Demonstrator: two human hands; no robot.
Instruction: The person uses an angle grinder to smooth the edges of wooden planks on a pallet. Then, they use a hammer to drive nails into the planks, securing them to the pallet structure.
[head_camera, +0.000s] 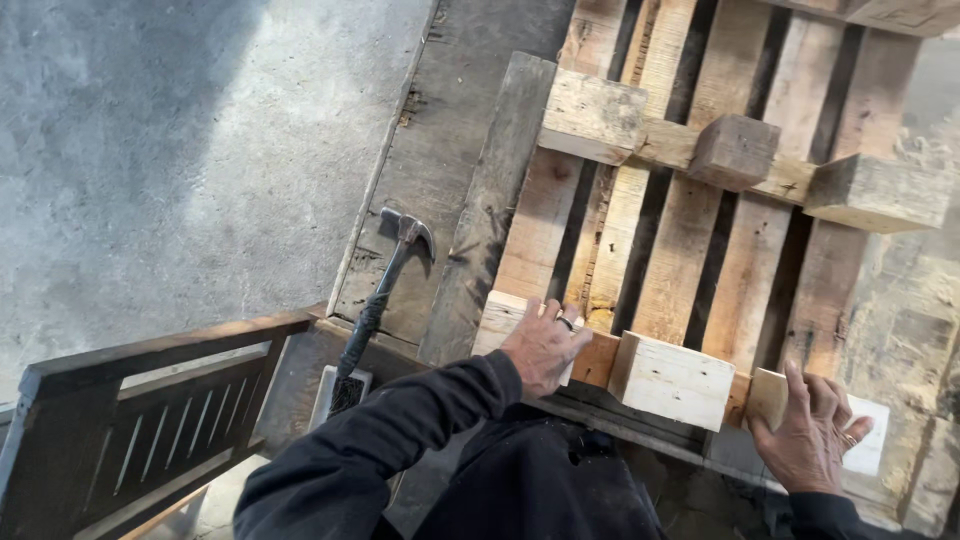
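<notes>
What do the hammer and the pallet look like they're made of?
Hammer: head looks like bare grey steel with a dull shine; the handle is dark and textured, perhaps a rubber grip.
Pallet: rough unfinished wood, with visible grain, knots and weathered grey patches; the blocks near the hands look paler, like fresher-cut wood.

A big wooden pallet (700, 250) is lying flat in front of me on a worn wood bench top (440, 130). Grey concrete floor (170, 150) is showing on the left. A hammer (385, 290) is lying on the bench top, just left of the pallet. Chunky wood blocks (670, 378) are sitting on the pallet's near and far boards.
</notes>
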